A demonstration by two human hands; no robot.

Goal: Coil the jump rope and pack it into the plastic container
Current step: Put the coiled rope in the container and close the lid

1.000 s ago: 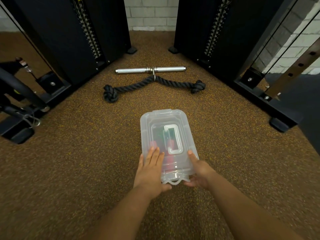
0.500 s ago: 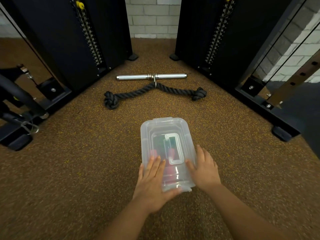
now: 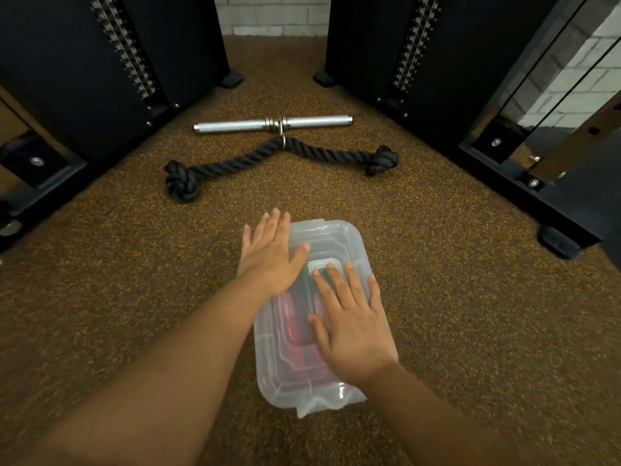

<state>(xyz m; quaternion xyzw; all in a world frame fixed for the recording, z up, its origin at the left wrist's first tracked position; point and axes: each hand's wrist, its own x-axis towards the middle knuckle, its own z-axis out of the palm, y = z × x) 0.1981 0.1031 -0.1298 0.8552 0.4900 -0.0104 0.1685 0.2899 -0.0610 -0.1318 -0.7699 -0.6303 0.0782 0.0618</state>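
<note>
Since half a second ago: both hands further forward over the lid, left hand now up at the far left corner, right hand now across the middle, container nearer the lower edge of the view.

Speckled brown rubber floor [image 3: 470, 314] across the whole scene. Two black weight-stack towers [image 3: 84, 62] rising at far left and far right, a strip of white brick wall [image 3: 272, 11] between them. Black braided tricep rope [image 3: 279, 158] with knotted ends lying on the floor beyond the container, well apart from it. Just behind that, touching it at a metal ring, a short chrome bar handle [image 3: 235, 125].

Clear plastic container [image 3: 285, 381] on the floor at centre, lid on, long axis pointing away. Inside, seen dimly through the lid: red and green shapes, presumably the jump rope [image 3: 295, 327], coil not discernible.

Left hand [image 3: 268, 260] flat on the far left part of the lid, fingers straight and together, fingertips past the lid's far edge, gripping nothing. Right hand [image 3: 349, 324] flat on the lid's middle and right side, fingers spread and straight over the moulded handle, pressing rather than grasping.
</note>
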